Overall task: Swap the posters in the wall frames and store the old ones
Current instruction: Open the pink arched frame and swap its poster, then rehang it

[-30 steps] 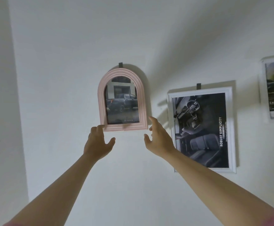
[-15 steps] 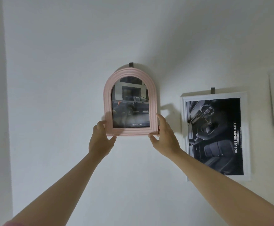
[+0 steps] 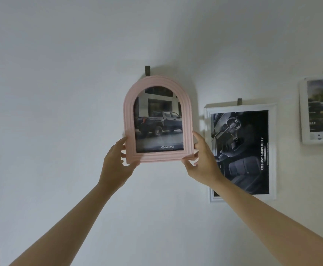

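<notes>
A pink arched frame point(image 3: 129, 121) holds a poster of a dark pickup truck point(image 3: 159, 123) with a Toyota logo. Its top sits just below a dark wall hook point(image 3: 147, 71). My left hand point(image 3: 116, 166) grips the frame's lower left corner, thumb under the bottom edge. My right hand point(image 3: 203, 162) grips the lower right corner, with the index finger along the side. The frame is tilted slightly.
To the right hangs a white rectangular frame point(image 3: 272, 150) with a dark car-interior poster point(image 3: 241, 150), on its own hook point(image 3: 239, 101). Further right, a third white frame point(image 3: 303, 116) with a landscape car poster is cut by the image edge. The white wall point(image 3: 60, 131) spreads all around.
Both hands rose to the pink frame and took hold of its bottom corners. The frame now sits slightly tilted and larger in view, closer to me.
</notes>
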A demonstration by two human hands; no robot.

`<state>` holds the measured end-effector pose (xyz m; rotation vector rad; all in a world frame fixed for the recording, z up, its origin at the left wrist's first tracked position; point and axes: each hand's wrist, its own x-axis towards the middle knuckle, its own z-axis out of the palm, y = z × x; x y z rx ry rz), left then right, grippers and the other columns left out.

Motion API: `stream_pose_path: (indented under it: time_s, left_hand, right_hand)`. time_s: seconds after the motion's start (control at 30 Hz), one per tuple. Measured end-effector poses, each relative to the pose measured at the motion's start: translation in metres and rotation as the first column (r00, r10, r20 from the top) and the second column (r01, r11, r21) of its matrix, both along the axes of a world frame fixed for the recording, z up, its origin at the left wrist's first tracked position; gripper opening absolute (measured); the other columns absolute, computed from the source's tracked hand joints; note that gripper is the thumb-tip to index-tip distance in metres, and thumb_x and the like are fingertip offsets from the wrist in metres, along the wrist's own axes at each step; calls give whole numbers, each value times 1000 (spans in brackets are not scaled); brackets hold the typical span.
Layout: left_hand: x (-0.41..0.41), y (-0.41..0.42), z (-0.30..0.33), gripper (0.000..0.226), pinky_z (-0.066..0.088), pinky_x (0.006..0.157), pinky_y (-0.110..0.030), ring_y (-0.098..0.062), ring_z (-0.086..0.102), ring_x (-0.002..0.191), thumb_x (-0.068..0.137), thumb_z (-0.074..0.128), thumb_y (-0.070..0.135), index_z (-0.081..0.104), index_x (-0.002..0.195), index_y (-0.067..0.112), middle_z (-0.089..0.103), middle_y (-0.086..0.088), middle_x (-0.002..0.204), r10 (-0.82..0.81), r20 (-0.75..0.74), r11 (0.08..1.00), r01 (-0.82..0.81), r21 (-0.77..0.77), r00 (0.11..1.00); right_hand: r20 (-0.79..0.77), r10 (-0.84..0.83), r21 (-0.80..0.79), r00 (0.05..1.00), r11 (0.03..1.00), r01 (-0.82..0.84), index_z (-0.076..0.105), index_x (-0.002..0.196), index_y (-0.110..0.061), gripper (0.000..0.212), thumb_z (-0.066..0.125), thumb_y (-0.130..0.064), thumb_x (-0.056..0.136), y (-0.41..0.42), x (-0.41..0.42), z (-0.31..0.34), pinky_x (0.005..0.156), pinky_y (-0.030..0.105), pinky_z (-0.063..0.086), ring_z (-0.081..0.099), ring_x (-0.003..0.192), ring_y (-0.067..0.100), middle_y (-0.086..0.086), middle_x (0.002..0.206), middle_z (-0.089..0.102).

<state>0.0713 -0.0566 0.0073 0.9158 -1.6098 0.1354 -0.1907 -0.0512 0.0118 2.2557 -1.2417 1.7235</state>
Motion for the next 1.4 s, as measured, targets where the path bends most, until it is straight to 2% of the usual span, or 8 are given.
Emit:
stream_pose_path:
  time_s: [0.3, 0.47, 0.83, 0.93, 1.03, 1.2, 1.3, 1.4]
  left_hand:
    - [-16, 63, -65, 84, 51, 66, -16, -15, 60, 88, 69, 81, 21, 33, 133, 45, 56, 12, 106, -276, -45, 881, 271, 389, 960]
    - [-39, 89, -119, 81, 52, 68, -21, -16, 57, 92, 71, 79, 20, 32, 132, 43, 52, 16, 108, -329, -128, 768, 344, 540, 936]
    - [-105, 138, -207, 81, 51, 73, -23, -14, 56, 91, 79, 71, 11, 27, 141, 35, 48, 13, 111, -313, -131, 569, 296, 767, 941]
    - [-124, 146, -228, 82, 51, 83, -26, -17, 58, 95, 78, 73, 12, 26, 142, 32, 49, 4, 117, -303, -107, 516, 257, 817, 947]
    - [-146, 157, -245, 84, 42, 89, -23, -11, 53, 104, 78, 73, 17, 24, 145, 31, 48, 2, 129, -295, -88, 457, 221, 862, 951]
    - [-188, 179, -244, 70, 33, 94, -17, -2, 41, 116, 83, 67, 28, 27, 142, 30, 42, 4, 139, -242, -68, 536, 192, 822, 968]
    - [-217, 192, -230, 60, 37, 77, 2, 4, 46, 116, 85, 65, 32, 35, 137, 38, 45, 10, 135, -277, -150, 573, 288, 767, 949]
    - [-243, 204, -216, 55, 40, 85, -5, 5, 47, 117, 85, 63, 35, 39, 135, 40, 48, 11, 132, -351, -184, 569, 365, 737, 918]
  right_hand:
    - [265, 75, 32, 961, 996, -87, 38, 138, -23, 65, 69, -13, 82, 64, -30, -58, 74, 18, 53, 60, 85, 9, -7, 93, 57]
    - [441, 56, 79, 896, 992, -101, 51, 130, -17, 47, 65, -12, 86, 98, -41, -105, 65, 22, 56, 63, 87, 16, 8, 104, 61]
    - [633, -6, 339, 774, 901, -271, 40, 137, -23, 57, 48, 9, 90, 165, -87, -182, 55, 7, 40, 48, 54, -2, -15, 63, 60]
    - [633, -42, 381, 773, 886, -263, 40, 137, -24, 57, 47, 9, 91, 181, -98, -199, 47, 9, 35, 37, 45, 0, -1, 59, 47]
    - [603, -91, 420, 792, 881, -219, 42, 135, -25, 54, 49, 5, 91, 191, -109, -218, 45, 15, 34, 35, 42, 3, -11, 51, 47]
    - [535, -93, 454, 839, 870, -193, 43, 127, -30, 46, 52, -2, 91, 209, -120, -246, 45, 19, 33, 37, 43, 10, -1, 53, 46]
    - [496, -52, 456, 867, 865, -209, 45, 126, -21, 40, 51, -1, 91, 219, -123, -264, 47, 16, 33, 38, 44, 5, -11, 51, 48]
    - [437, -35, 477, 899, 856, -198, 45, 126, -19, 40, 52, -3, 90, 227, -123, -282, 54, 19, 37, 46, 52, 5, -12, 61, 51]
